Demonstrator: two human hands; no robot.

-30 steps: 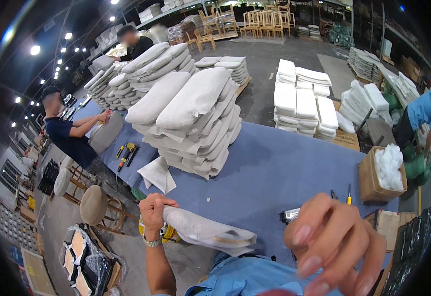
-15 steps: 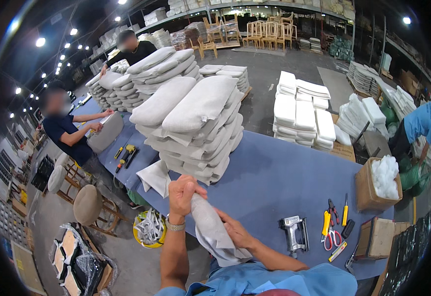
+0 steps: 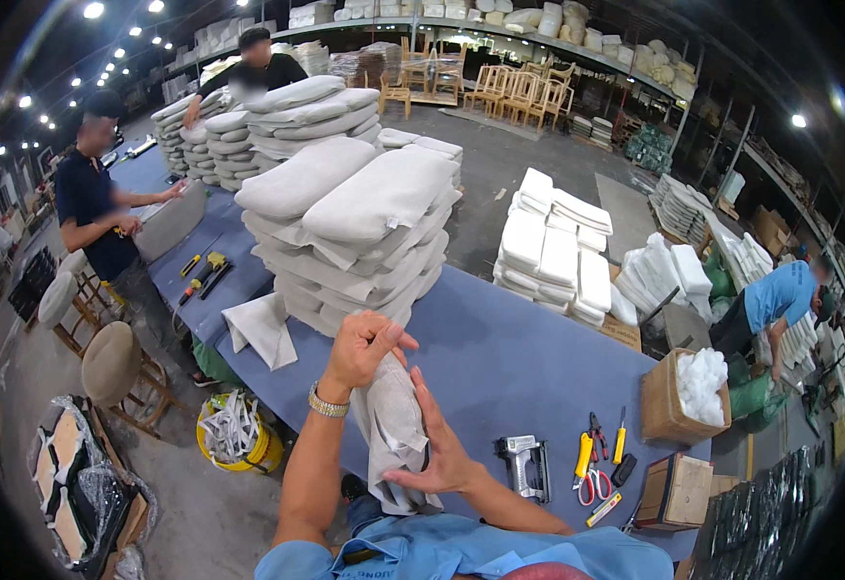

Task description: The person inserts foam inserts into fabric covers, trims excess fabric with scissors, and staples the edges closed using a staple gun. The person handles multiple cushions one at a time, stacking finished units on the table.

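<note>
A grey fabric cushion [image 3: 389, 420], squeezed into a narrow upright roll, stands in front of my body at the table's near edge. My left hand [image 3: 364, 353], with a metal watch at the wrist, is closed round its upper end. Against its right side lies my right hand [image 3: 442, 449], fingers stretched out and thumb spread toward the loose lower fabric. Just beyond rises a tall stack of grey cushions [image 3: 355, 232]. A loose piece of grey fabric [image 3: 260, 331] rests beside that stack.
On the blue table [image 3: 509, 348] lie a staple gun [image 3: 524, 467], red-handled scissors [image 3: 594, 486] and a yellow cutter [image 3: 604, 509]. A carton of white stuffing [image 3: 669, 401] stands right. A yellow bucket of scraps [image 3: 239, 435] is on the floor left. Co-workers [image 3: 103, 193] stand around.
My right hand has opened out, its fingers straightening along the cushion and its thumb spreading. The cushion is more upright, with my left hand still at its top. The view has shifted.
</note>
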